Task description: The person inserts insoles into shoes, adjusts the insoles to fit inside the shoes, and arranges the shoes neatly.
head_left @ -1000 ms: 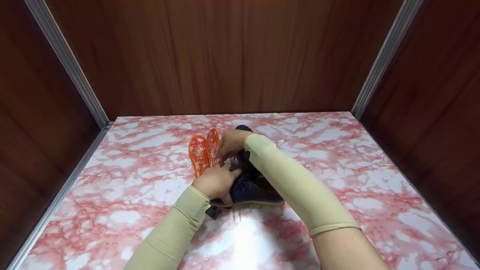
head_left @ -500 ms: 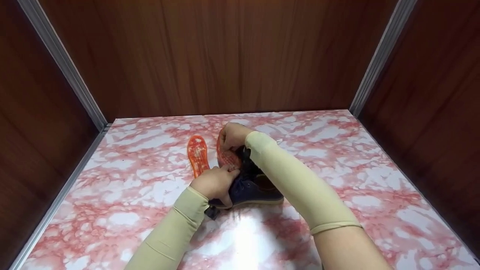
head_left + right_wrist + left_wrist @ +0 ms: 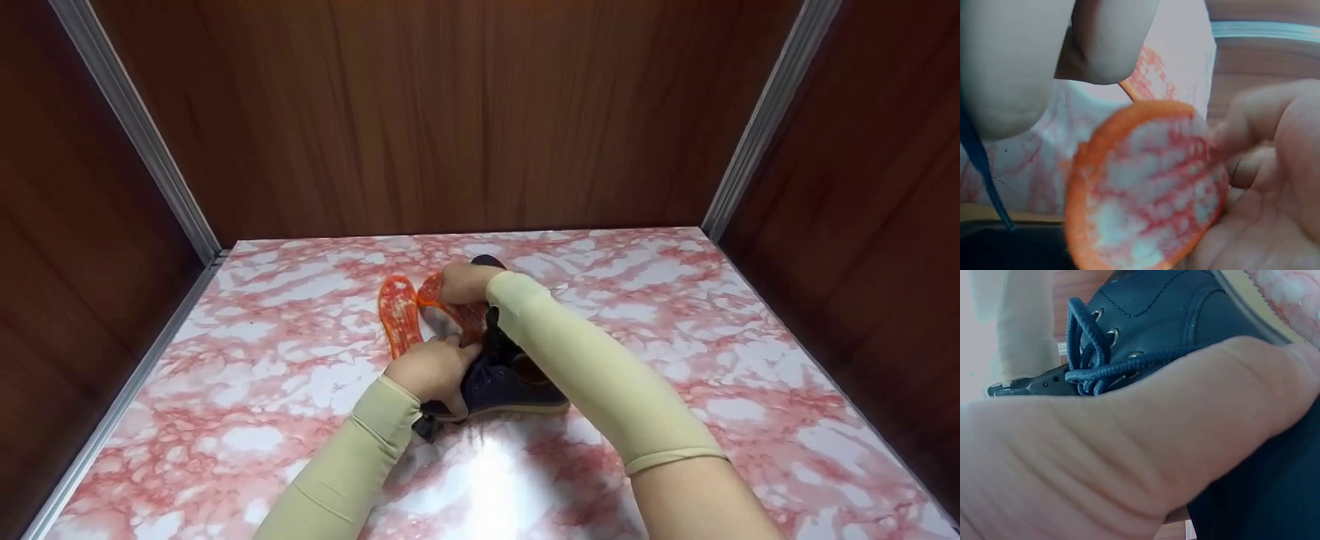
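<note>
My left hand (image 3: 431, 369) grips the toe of a navy lace-up shoe (image 3: 510, 386), thumb across its near side. In the left wrist view blue laces (image 3: 1092, 337) rise from the shoe's eyelets. An orange-rimmed, see-through insole (image 3: 430, 288) is bent in my right hand (image 3: 465, 283), its lower end reaching toward my left fingertips. Whether those fingertips touch it, I cannot tell. In the right wrist view this insole (image 3: 1145, 185) looks curled and partly blurred. A second orange insole (image 3: 398, 309) lies flat on the left, its lower end hidden behind my left hand.
Behind my right hand a dark rounded tip (image 3: 489, 261) shows, probably another shoe, mostly hidden. A red-and-white marbled table (image 3: 285, 330) lies under everything. Brown wood-grain panels (image 3: 450, 112) close off the back and both sides, with metal posts at the corners.
My right hand has picked up the right-hand insole, lifted its upper end away from the other insole, and bent it. My left hand stays on the shoe's toe.
</note>
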`<state>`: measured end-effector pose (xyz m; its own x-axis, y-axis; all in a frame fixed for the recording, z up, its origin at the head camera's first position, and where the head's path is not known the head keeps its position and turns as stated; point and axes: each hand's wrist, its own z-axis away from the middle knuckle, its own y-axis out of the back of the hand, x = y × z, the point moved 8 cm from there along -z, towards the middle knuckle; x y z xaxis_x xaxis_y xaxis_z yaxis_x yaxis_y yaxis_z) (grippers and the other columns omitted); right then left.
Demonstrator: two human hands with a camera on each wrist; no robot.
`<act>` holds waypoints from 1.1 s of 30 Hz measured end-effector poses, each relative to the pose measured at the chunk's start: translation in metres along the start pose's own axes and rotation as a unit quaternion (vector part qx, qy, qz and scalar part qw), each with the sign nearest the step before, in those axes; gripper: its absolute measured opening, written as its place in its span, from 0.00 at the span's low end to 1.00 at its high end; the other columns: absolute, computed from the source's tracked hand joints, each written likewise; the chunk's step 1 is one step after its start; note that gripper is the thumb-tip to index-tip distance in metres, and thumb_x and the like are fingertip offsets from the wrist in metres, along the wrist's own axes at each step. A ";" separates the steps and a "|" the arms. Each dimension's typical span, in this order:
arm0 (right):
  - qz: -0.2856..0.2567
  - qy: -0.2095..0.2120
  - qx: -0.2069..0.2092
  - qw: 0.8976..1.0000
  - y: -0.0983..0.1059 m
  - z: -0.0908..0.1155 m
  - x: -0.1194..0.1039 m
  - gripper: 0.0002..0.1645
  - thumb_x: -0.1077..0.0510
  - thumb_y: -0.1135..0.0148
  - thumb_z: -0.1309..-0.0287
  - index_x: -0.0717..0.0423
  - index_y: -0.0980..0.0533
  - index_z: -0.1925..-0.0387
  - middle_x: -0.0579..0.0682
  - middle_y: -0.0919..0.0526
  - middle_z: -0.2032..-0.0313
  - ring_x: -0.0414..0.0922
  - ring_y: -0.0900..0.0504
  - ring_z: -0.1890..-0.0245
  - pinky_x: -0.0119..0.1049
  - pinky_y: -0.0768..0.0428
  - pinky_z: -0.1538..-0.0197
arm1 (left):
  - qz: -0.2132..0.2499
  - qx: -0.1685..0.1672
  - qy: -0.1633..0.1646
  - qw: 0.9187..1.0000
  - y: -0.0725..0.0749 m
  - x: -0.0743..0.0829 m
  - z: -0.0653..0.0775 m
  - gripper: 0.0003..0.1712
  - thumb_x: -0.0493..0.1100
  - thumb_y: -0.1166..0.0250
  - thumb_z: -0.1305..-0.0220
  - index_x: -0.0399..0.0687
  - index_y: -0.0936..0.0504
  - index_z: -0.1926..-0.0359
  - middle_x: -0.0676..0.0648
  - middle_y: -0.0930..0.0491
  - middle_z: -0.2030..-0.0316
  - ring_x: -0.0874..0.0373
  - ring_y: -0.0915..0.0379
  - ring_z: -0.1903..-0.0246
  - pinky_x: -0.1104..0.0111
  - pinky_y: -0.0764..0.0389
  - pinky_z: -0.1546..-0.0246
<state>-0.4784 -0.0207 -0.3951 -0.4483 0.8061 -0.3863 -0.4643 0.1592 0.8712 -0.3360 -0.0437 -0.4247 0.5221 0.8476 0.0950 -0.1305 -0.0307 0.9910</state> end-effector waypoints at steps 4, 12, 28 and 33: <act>-0.018 -0.036 -0.003 0.999 0.000 0.003 0.004 0.20 0.41 0.31 0.32 0.49 0.22 0.72 0.44 0.22 0.76 0.41 0.24 0.76 0.37 0.26 0.69 | 0.004 -0.003 0.002 1.000 0.000 0.001 0.000 0.57 0.54 0.10 0.56 0.52 0.25 0.25 0.34 0.19 0.38 0.36 0.16 0.45 0.43 0.12 0.50; 0.003 -0.049 0.070 0.996 0.021 0.013 0.010 0.18 0.51 0.30 0.36 0.63 0.22 0.61 0.45 0.23 0.79 0.41 0.24 0.82 0.35 0.25 0.76 | -0.001 0.000 -0.006 1.000 0.000 0.002 -0.002 0.61 0.54 0.10 0.57 0.55 0.29 0.21 0.33 0.18 0.37 0.32 0.16 0.45 0.41 0.13 0.52; 0.036 -0.014 0.070 0.997 0.045 0.048 0.032 0.15 0.42 0.35 0.38 0.49 0.20 0.68 0.43 0.26 0.71 0.45 0.28 0.68 0.37 0.29 0.64 | -0.004 -0.018 0.005 1.000 -0.003 -0.001 -0.006 0.64 0.57 0.09 0.57 0.52 0.29 0.20 0.33 0.23 0.30 0.34 0.20 0.39 0.41 0.13 0.46; 0.050 -0.042 0.079 0.995 0.043 0.057 0.049 0.29 0.28 0.35 0.35 0.50 0.20 0.60 0.47 0.20 0.63 0.49 0.24 0.61 0.43 0.23 0.53 | 0.006 -0.026 0.000 1.000 -0.004 -0.001 -0.006 0.62 0.57 0.09 0.55 0.51 0.30 0.20 0.33 0.23 0.29 0.32 0.21 0.36 0.41 0.15 0.42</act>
<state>-0.4769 0.0577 -0.3595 -0.4169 0.8663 -0.2751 -0.2919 0.1591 0.9431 -0.3411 -0.0414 -0.4297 0.5207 0.8471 0.1062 -0.1800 -0.0126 0.9836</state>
